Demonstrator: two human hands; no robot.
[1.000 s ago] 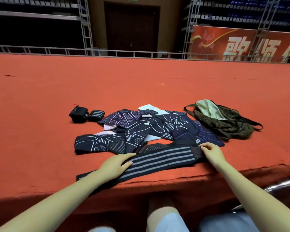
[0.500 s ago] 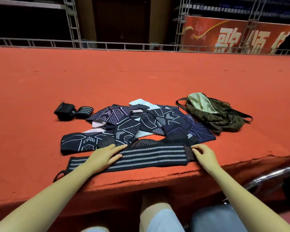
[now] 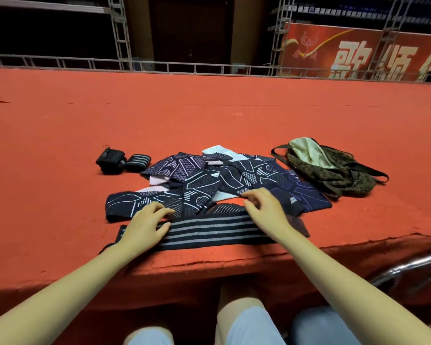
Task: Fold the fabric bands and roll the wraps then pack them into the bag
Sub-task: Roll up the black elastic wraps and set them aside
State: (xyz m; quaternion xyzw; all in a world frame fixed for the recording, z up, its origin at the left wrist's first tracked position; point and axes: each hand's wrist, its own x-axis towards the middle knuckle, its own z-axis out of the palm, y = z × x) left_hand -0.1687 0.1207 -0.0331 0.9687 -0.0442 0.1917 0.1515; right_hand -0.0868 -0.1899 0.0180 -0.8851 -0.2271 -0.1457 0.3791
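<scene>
Two hands (image 3: pixel 144 226) (image 3: pixel 265 211) flat on striped wrap (image 3: pixel 209 231); banner (image 3: pixel 358 54) lettering possibly Chinese.

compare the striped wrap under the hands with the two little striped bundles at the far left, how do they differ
The striped wrap lies flat and unrolled at the carpet's near edge, both hands on it. The two bundles are already rolled up compact, untouched, farther back. Both are black with grey stripes.

You see the striped wrap (image 3: pixel 209 231) flat along the carpet's near edge, patterned bands (image 3: pixel 209 185) piled behind it, two rolled wraps (image 3: pixel 122 161) left, and the open bag (image 3: pixel 334 170) right.
</scene>
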